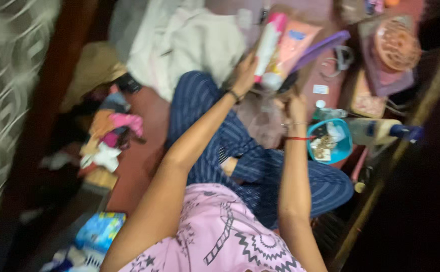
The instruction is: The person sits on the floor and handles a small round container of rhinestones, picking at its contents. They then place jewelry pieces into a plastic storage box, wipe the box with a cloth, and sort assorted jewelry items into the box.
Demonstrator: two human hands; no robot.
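I sit cross-legged on a reddish floor in striped blue trousers and a pink patterned top. My left hand grips a tall white and pink tube, held upright. My right hand is closed at the bottom end of the same tube, near a crumpled clear plastic bag on my knee. A flat peach-pink packet lies just behind the tube. The picture is blurred, so the fingers' exact hold is hard to make out.
A blue bowl with small items and a white bottle with a blue cap sit to my right. White cloth lies ahead, coloured clothes to my left, and a round orange basket at the far right.
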